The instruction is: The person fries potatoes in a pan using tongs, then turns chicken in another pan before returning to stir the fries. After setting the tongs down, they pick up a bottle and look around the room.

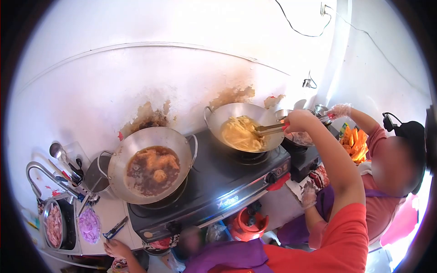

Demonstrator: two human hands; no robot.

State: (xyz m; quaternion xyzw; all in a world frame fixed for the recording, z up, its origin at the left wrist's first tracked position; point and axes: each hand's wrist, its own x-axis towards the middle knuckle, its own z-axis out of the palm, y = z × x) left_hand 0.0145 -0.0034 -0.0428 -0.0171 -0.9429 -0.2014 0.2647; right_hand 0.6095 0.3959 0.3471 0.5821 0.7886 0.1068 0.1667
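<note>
My right hand [299, 122], on a bare arm from a red sleeve, closes round metal tongs [270, 129] with a red grip. Their tips reach into a heap of fries [241, 132] in hot oil in the right wok [218, 116]. My left hand [117, 250] lies at the front edge of the white counter [119, 213], its fingers stretched out and holding nothing. A slim dark object with a blue edge [115, 228] lies just beyond its fingers. In the left wok [119, 184], browned battered pieces [159, 164] sit in dark bubbling oil.
Both woks stand on a black gas stove [200, 179]. On the right a co-worker [387, 182] in clear gloves stands close to my arm, near orange food [354, 142]. Far left are a faucet [43, 170], a basin of raw meat [53, 225] and chopped purple onion [89, 225].
</note>
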